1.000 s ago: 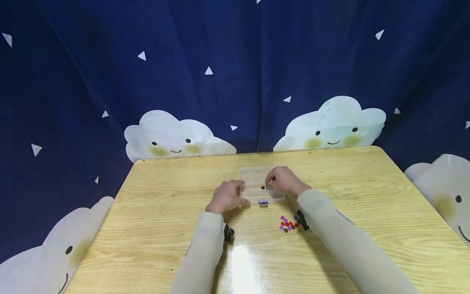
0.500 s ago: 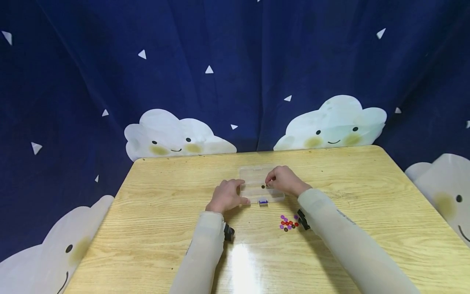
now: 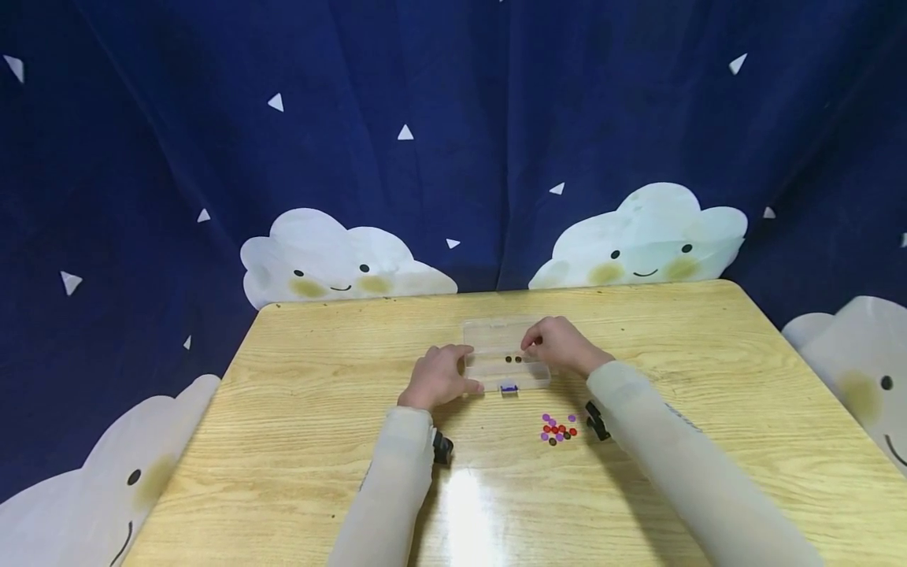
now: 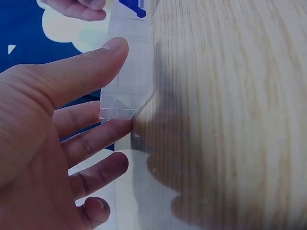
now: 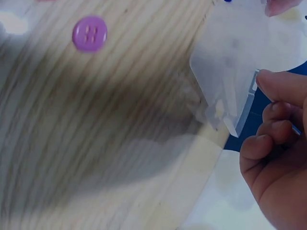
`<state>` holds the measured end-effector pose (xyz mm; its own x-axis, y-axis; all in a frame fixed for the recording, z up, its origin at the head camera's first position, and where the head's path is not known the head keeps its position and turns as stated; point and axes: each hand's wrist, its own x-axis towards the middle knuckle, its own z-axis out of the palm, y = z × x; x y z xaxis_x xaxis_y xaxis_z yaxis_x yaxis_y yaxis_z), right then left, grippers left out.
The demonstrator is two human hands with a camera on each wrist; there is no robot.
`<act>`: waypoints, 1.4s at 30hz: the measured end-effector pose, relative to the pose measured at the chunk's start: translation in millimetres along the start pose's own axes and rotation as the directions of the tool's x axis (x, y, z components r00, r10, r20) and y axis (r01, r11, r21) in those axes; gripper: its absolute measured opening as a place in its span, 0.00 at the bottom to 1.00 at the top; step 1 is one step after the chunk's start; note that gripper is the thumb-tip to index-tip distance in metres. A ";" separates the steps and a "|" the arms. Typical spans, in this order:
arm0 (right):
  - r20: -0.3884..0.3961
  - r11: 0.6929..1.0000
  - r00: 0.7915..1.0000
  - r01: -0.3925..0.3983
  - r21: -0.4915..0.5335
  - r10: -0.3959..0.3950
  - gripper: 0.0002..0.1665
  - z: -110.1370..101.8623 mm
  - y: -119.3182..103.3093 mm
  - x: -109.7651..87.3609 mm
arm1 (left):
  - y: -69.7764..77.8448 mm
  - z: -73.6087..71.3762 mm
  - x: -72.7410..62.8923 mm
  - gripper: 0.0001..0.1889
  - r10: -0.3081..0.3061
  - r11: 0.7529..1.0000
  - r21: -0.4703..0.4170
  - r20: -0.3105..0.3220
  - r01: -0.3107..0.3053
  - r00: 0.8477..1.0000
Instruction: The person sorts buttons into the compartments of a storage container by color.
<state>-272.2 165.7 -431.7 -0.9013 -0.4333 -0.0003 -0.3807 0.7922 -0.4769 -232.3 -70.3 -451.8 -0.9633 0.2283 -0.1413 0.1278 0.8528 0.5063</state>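
A clear plastic box (image 3: 527, 383) lies with its lid (image 3: 489, 337) folded back and a blue latch (image 3: 509, 389) on its front side. Two dark buttons (image 3: 508, 359) sit side by side within it. My left hand (image 3: 435, 378) grips the box's left end, thumb (image 4: 91, 69) along the front side and fingers around the corner. At the right end hovers my right hand (image 3: 561, 346), fingers loosely curled, with nothing visible in them. In the right wrist view its thumb (image 5: 278, 86) overlaps the box edge; the index finger is hidden.
In front of the box, near the right wrist, lies a loose group of purple buttons (image 3: 546, 417), red buttons (image 3: 562, 429) and dark buttons (image 3: 553, 442). Black wrist cameras (image 3: 442, 449) hang below both sleeves. A dark blue curtain (image 3: 453, 118) with clouds stands behind the table.
My right hand has let go of a dark button, which now sits in the box beside the first one, and has moved slightly right. The left hand stays put.
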 end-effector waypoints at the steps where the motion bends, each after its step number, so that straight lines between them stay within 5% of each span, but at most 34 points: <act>1: 0.002 1.000 1.000 0.007 -0.007 -0.007 0.07 -1.7 0.9 -0.8 | -0.2 0.0 0.0 0.39 0.000 1.000 -0.002 0.002 0.000 1.000; 15: 0.027 0.998 0.999 0.028 -0.055 -0.027 0.06 -9.1 13.3 -16.6 | -0.7 -1.4 -0.4 0.39 0.021 1.000 -0.014 0.006 -0.021 1.000; 21: 0.022 0.994 0.995 0.101 -0.038 -0.100 0.07 -6.3 15.2 -35.3 | 0.1 -0.2 -0.9 0.39 0.015 1.000 -0.015 0.014 -0.015 1.000; 42: 0.093 0.957 0.962 0.240 0.162 -0.257 0.14 3.9 21.2 -102.7 | -1.8 -1.6 0.1 0.39 0.016 1.000 -0.006 0.013 -0.016 1.000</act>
<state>-186.9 225.3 -445.2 -0.7501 -0.6601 0.0404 -0.5469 0.5849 -0.5990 -233.0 -72.5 -451.4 -0.9579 0.2479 -0.1447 0.1414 0.8461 0.5139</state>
